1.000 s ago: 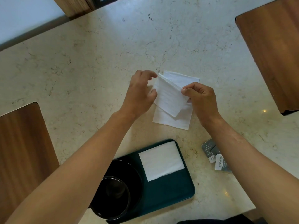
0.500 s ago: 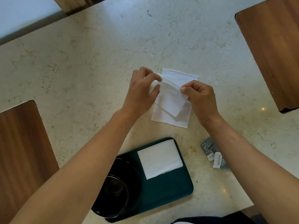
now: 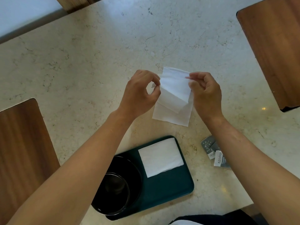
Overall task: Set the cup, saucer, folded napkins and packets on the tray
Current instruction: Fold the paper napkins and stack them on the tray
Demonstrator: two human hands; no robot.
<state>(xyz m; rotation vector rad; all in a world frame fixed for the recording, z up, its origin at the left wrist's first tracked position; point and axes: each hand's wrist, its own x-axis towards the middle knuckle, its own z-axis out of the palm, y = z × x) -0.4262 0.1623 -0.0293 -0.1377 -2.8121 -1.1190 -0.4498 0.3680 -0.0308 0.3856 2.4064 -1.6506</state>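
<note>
A white napkin (image 3: 174, 90) is held up between both hands above the marble table, its lower half folded over. My left hand (image 3: 139, 95) pinches its left edge and my right hand (image 3: 205, 93) pinches its upper right corner. Its bottom part (image 3: 172, 116) lies flat on the table. Nearer to me, a dark green tray (image 3: 167, 189) carries a folded white napkin (image 3: 160, 158) on its far right part. A black cup (image 3: 116, 192) stands on a black saucer (image 3: 131, 169) at the tray's left end. Grey and white packets (image 3: 214, 153) lie on the table right of the tray.
The marble table (image 3: 81, 70) has wooden panels set in at the left (image 3: 21, 151) and at the far right (image 3: 274, 51). Its near edge runs just below the tray. My forearms cross over the tray's left end and over the packets.
Both hands have lifted and turned the napkin's top layer, so it now stretches between them. The left hand's fingers have closed into a pinch on the edge.
</note>
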